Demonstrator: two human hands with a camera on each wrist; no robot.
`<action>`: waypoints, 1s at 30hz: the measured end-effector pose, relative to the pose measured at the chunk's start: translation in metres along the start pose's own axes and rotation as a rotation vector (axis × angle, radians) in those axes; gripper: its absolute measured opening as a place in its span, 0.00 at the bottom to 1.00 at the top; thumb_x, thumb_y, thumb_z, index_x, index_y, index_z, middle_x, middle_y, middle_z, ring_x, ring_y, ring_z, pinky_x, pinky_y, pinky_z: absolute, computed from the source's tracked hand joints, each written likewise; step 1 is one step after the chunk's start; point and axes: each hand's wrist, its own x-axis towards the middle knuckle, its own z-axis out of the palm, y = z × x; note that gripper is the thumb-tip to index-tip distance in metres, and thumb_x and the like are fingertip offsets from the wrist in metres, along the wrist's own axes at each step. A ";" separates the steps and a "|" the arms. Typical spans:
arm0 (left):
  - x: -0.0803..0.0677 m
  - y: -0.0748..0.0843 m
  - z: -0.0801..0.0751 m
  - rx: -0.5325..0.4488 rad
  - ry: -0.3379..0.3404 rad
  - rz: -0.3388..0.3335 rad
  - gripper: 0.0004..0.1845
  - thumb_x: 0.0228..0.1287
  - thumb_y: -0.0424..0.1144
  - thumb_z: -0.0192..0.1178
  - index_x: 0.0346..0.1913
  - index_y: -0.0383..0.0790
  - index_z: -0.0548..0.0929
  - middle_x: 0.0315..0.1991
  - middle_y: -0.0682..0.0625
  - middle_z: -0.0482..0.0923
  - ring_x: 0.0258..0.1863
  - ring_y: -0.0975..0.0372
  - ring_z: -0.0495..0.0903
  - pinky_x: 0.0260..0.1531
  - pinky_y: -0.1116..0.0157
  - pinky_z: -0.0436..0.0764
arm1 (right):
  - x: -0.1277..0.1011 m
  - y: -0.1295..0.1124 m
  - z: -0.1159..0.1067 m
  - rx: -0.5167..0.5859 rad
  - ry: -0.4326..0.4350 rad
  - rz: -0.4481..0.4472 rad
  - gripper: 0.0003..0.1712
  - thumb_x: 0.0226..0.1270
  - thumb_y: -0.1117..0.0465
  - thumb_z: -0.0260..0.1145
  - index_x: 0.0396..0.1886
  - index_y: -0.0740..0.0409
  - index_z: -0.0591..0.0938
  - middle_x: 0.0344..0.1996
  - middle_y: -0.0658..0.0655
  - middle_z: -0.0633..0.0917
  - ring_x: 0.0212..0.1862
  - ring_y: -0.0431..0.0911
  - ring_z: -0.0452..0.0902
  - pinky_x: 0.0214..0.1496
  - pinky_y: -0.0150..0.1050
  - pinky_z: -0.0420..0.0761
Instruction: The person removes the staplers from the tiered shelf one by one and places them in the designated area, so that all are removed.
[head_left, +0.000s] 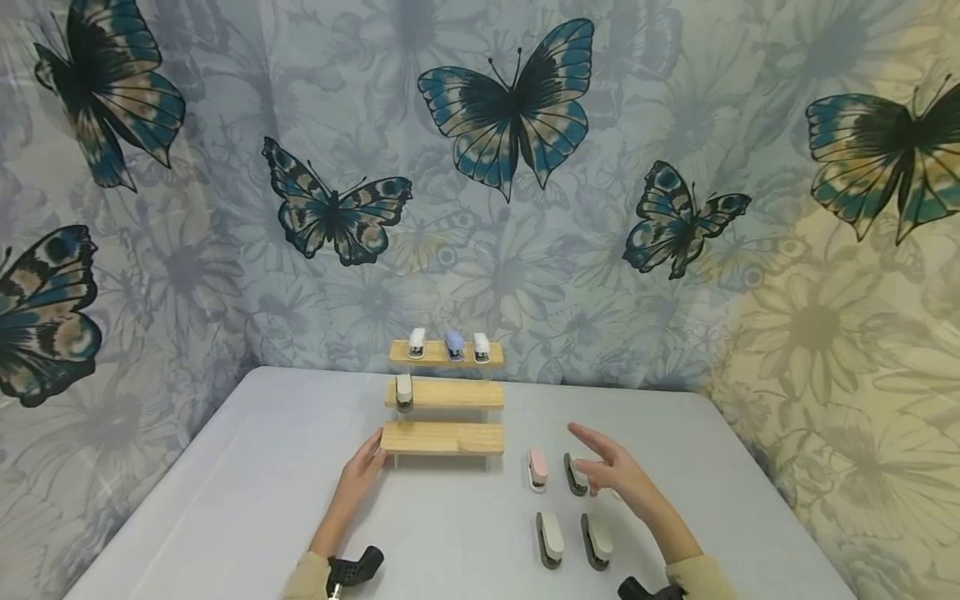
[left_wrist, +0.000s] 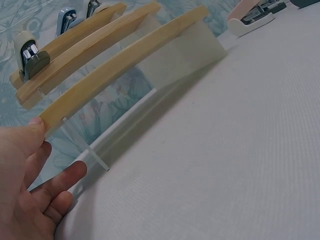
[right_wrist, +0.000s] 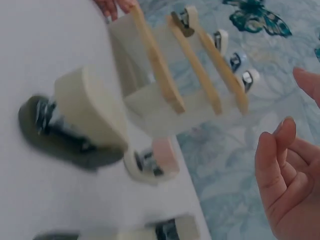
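evidently, the person's left hand (head_left: 363, 467) had hold of the left end of the lowest shelf (head_left: 442, 439) of the rack (left_wrist: 120, 65), thumb against the wood, the lower fingers loosely bent below it. the right hand (head_left: 618, 475) grasped nothing: one finger reached out straight, the others were bent, and it hung by a pale stapler (head_left: 573, 479), partly hiding it. i couldn't tell whether they touched. just left of that one was a pink stapler (head_left: 537, 469); nearer the person, two more pale staplers (head_left: 552, 537) lay side by side. all four were on the white table (head_left: 450, 533), right of the rack. on the top shelf (head_left: 435, 358) a blue stapler (head_left: 454, 344) stood between two white staplers (head_left: 417, 342). a dark-based stapler (head_left: 404, 390) stood at the left end of the middle shelf (head_left: 457, 393).
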 end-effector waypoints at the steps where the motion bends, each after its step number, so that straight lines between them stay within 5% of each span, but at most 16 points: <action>1: 0.000 0.000 0.000 -0.002 -0.006 0.006 0.26 0.54 0.48 0.46 0.54 0.39 0.59 0.54 0.47 0.56 0.50 0.57 0.58 0.45 0.65 0.63 | 0.005 -0.003 0.004 -0.009 -0.010 -0.010 0.28 0.57 0.63 0.49 0.57 0.47 0.54 0.57 0.54 0.51 0.17 0.50 0.62 0.18 0.44 0.70; 9: 0.002 0.000 0.003 -0.033 -0.018 0.051 0.26 0.54 0.45 0.46 0.54 0.36 0.59 0.54 0.44 0.56 0.50 0.56 0.58 0.44 0.67 0.64 | 0.044 -0.006 0.022 -0.011 -0.007 -0.063 0.29 0.54 0.59 0.53 0.56 0.47 0.55 0.56 0.51 0.54 0.17 0.51 0.62 0.22 0.47 0.71; 15: -0.002 0.002 0.000 -0.037 -0.012 0.018 0.25 0.54 0.46 0.47 0.54 0.39 0.60 0.53 0.47 0.57 0.50 0.59 0.59 0.45 0.67 0.63 | 0.065 -0.011 0.042 0.052 -0.047 -0.091 0.30 0.54 0.58 0.54 0.57 0.50 0.54 0.56 0.53 0.53 0.16 0.53 0.62 0.21 0.51 0.71; 22: -0.003 0.002 -0.002 0.019 -0.017 0.041 0.25 0.55 0.47 0.45 0.55 0.40 0.58 0.54 0.46 0.56 0.49 0.57 0.59 0.45 0.63 0.63 | 0.094 0.000 0.055 0.077 -0.049 -0.050 0.31 0.54 0.54 0.53 0.57 0.54 0.54 0.55 0.52 0.55 0.18 0.49 0.60 0.23 0.48 0.72; 30: -0.003 0.001 -0.001 0.013 0.000 0.015 0.26 0.54 0.49 0.45 0.55 0.42 0.60 0.54 0.50 0.56 0.50 0.59 0.58 0.45 0.66 0.63 | 0.121 0.002 0.075 0.084 -0.020 0.051 0.32 0.49 0.50 0.56 0.55 0.50 0.58 0.53 0.49 0.59 0.40 0.49 0.65 0.33 0.42 0.72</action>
